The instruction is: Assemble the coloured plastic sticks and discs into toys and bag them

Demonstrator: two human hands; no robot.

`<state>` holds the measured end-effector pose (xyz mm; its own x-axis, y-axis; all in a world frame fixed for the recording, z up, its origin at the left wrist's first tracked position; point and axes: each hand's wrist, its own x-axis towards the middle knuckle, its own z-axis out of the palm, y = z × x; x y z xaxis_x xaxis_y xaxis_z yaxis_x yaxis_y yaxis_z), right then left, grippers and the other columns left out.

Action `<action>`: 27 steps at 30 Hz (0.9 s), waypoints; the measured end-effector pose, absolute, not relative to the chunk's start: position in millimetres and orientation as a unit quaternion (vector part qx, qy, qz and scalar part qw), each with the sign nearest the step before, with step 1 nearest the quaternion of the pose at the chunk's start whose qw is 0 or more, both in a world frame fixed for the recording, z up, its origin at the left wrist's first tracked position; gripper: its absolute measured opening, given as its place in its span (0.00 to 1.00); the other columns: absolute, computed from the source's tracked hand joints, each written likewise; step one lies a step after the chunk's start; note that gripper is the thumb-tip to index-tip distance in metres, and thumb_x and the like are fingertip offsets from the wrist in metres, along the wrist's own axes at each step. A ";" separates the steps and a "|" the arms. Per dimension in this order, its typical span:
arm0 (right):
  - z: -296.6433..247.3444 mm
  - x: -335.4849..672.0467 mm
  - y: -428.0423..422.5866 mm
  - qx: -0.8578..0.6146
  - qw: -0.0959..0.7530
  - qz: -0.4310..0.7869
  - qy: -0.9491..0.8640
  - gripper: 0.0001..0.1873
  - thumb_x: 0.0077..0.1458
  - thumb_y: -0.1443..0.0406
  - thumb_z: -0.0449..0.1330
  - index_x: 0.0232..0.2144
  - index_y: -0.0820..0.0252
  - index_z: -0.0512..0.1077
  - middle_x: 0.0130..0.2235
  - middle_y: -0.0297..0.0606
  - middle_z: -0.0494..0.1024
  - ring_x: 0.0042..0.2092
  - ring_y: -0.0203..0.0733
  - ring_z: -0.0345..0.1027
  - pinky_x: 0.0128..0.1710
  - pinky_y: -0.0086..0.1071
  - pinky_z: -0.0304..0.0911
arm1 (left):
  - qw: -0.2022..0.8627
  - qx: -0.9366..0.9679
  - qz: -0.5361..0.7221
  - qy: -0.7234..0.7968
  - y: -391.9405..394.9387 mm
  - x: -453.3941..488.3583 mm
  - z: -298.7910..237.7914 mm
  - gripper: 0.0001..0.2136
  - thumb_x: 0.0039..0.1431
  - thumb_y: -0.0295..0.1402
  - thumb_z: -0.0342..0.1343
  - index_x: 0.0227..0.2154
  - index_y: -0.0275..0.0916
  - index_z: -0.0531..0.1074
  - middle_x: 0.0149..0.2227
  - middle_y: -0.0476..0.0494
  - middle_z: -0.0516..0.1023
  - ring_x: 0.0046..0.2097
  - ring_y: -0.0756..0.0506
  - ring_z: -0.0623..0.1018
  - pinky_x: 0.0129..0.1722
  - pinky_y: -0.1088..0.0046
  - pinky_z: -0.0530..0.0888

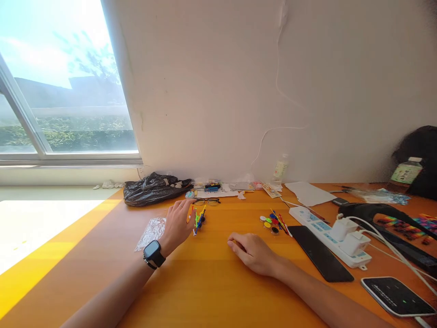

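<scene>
My left hand (178,222), with a ring and a black smartwatch (153,253) on its wrist, reaches over the table with fingers stretched out and apart. It is right beside a small pile of coloured plastic sticks (200,219); whether the fingertips touch them I cannot tell. A crumpled clear plastic bag (150,232) lies just left of this hand. My right hand (252,252) rests on the tabletop, fingers loosely curled in, and nothing shows in it. Beyond it sit coloured round discs (268,222) and a second bunch of thin sticks (282,223).
Eyeglasses (207,201) and a black plastic bag (153,187) lie toward the wall. At right are a white power strip (327,234) with chargers and cables, a black phone (321,253) and a dark device (398,296). A bottle (280,169) stands at the back.
</scene>
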<state>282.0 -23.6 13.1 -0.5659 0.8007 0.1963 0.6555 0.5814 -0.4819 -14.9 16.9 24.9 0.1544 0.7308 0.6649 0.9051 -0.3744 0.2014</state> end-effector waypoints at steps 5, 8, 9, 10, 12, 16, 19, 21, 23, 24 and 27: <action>13.2 282.1 -23.1 -0.412 0.201 0.185 -0.869 0.19 0.74 0.54 0.48 0.38 0.56 0.74 0.29 0.34 0.75 0.29 0.39 0.63 0.31 0.33 0.48 | 0.137 -0.684 -0.265 -0.666 47.3 -66.9 30.6 0.19 0.63 0.25 0.47 0.55 0.40 0.70 0.54 0.38 0.80 0.56 0.36 0.75 0.54 0.58 0.67; 14.1 281.7 -23.6 -0.413 0.203 0.192 -0.867 0.19 0.74 0.54 0.48 0.37 0.56 0.73 0.28 0.33 0.73 0.29 0.39 0.62 0.31 0.32 0.48 | 0.142 -0.672 -0.184 -0.703 53.0 -88.1 24.6 0.16 0.66 0.28 0.45 0.51 0.38 0.73 0.50 0.34 0.81 0.52 0.33 0.76 0.50 0.56 0.66; 14.3 281.7 -23.8 -0.414 0.204 0.193 -0.866 0.19 0.74 0.54 0.48 0.37 0.55 0.73 0.28 0.33 0.73 0.29 0.39 0.62 0.31 0.32 0.48 | 0.138 -0.668 -0.173 -0.710 53.0 -92.6 21.6 0.14 0.66 0.29 0.46 0.46 0.37 0.75 0.47 0.33 0.81 0.50 0.32 0.76 0.49 0.56 0.66; 14.5 281.7 -23.9 -0.414 0.203 0.192 -0.866 0.19 0.74 0.54 0.48 0.37 0.55 0.73 0.28 0.33 0.73 0.29 0.39 0.63 0.31 0.32 0.48 | 0.133 -0.664 -0.167 -0.716 52.7 -96.0 18.8 0.12 0.66 0.31 0.47 0.40 0.36 0.76 0.45 0.32 0.81 0.48 0.32 0.76 0.47 0.56 0.66; 14.5 281.8 -24.1 -0.414 0.202 0.189 -0.867 0.19 0.74 0.54 0.48 0.37 0.55 0.73 0.28 0.33 0.74 0.29 0.39 0.63 0.31 0.32 0.48 | 0.127 -0.656 -0.163 -0.726 51.9 -99.9 15.2 0.11 0.64 0.32 0.49 0.32 0.36 0.75 0.42 0.31 0.80 0.47 0.31 0.75 0.45 0.57 0.65; 13.9 282.1 -24.3 -0.414 0.199 0.187 -0.868 0.19 0.74 0.55 0.48 0.38 0.55 0.74 0.28 0.33 0.74 0.29 0.39 0.62 0.31 0.32 0.47 | 0.129 -0.640 -0.199 -0.731 51.6 -99.3 22.6 0.11 0.64 0.32 0.48 0.29 0.37 0.72 0.39 0.32 0.79 0.46 0.31 0.75 0.45 0.59 0.64; 12.9 281.8 -24.0 -0.413 0.204 0.190 -0.867 0.18 0.73 0.55 0.49 0.38 0.55 0.74 0.28 0.32 0.73 0.29 0.39 0.62 0.31 0.32 0.48 | 0.128 -0.625 -0.248 -0.729 49.6 -93.9 36.6 0.13 0.68 0.32 0.42 0.32 0.39 0.70 0.32 0.39 0.77 0.40 0.37 0.76 0.41 0.63 0.63; 12.2 281.6 -23.5 -0.411 0.207 0.191 -0.867 0.18 0.73 0.55 0.49 0.37 0.55 0.74 0.28 0.32 0.73 0.29 0.39 0.62 0.31 0.32 0.48 | 0.105 -0.612 -0.306 -0.722 46.4 -88.6 45.3 0.13 0.69 0.32 0.40 0.33 0.41 0.68 0.29 0.44 0.75 0.34 0.41 0.73 0.36 0.67 0.61; 12.1 281.5 -23.1 -0.408 0.210 0.190 -0.868 0.18 0.73 0.55 0.49 0.37 0.55 0.74 0.28 0.32 0.73 0.28 0.38 0.62 0.31 0.33 0.48 | 0.025 -0.593 -0.430 -0.681 43.1 -81.8 51.5 0.10 0.67 0.33 0.42 0.31 0.42 0.66 0.27 0.47 0.70 0.31 0.43 0.69 0.32 0.69 0.58; 12.3 281.6 -23.1 -0.407 0.211 0.190 -0.868 0.18 0.73 0.55 0.50 0.37 0.55 0.74 0.28 0.32 0.72 0.28 0.38 0.61 0.31 0.33 0.48 | -0.026 -0.585 -0.493 -0.643 41.6 -77.6 53.4 0.09 0.65 0.33 0.44 0.30 0.42 0.64 0.26 0.49 0.67 0.30 0.44 0.67 0.31 0.70 0.58; 13.1 282.2 -23.8 -0.402 0.223 0.203 -0.865 0.19 0.73 0.55 0.49 0.37 0.56 0.74 0.28 0.33 0.72 0.29 0.38 0.61 0.32 0.33 0.50 | -0.116 -0.597 -0.553 -0.569 36.9 -61.1 55.1 0.06 0.62 0.33 0.45 0.29 0.42 0.62 0.24 0.52 0.60 0.28 0.47 0.63 0.28 0.72 0.58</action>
